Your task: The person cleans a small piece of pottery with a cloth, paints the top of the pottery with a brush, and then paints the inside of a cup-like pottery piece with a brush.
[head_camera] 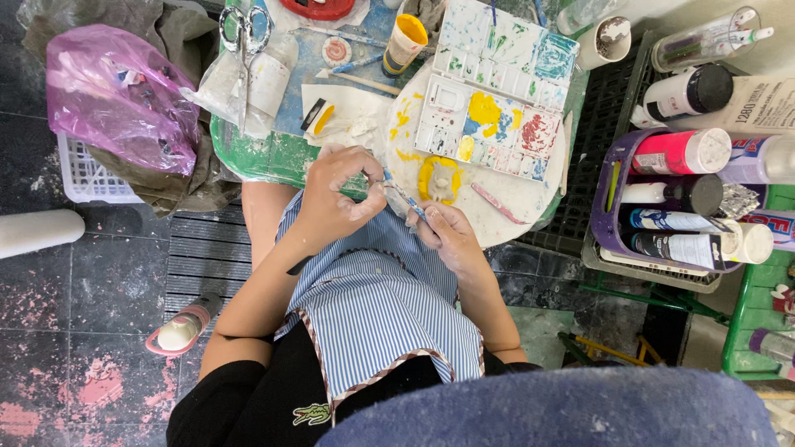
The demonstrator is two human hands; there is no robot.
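Both hands pinch a thin brush over a striped apron.
The left hand grips the brush at its upper end, and the right hand closes on its lower end; the long axis runs diagonally from upper left to lower right. Just beyond, on the counter, lie a yellow-painted figure and a paint palette.

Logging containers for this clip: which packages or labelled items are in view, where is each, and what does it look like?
Pink bottle: right, in purple basket, lying, white cap.
White bottle: above it, lying, black cap.
Yellow-capped bottle: top centre, upright.
Pink plastic bag: top left, crumpled.
Labelled tubes: basket's lower part, lying.
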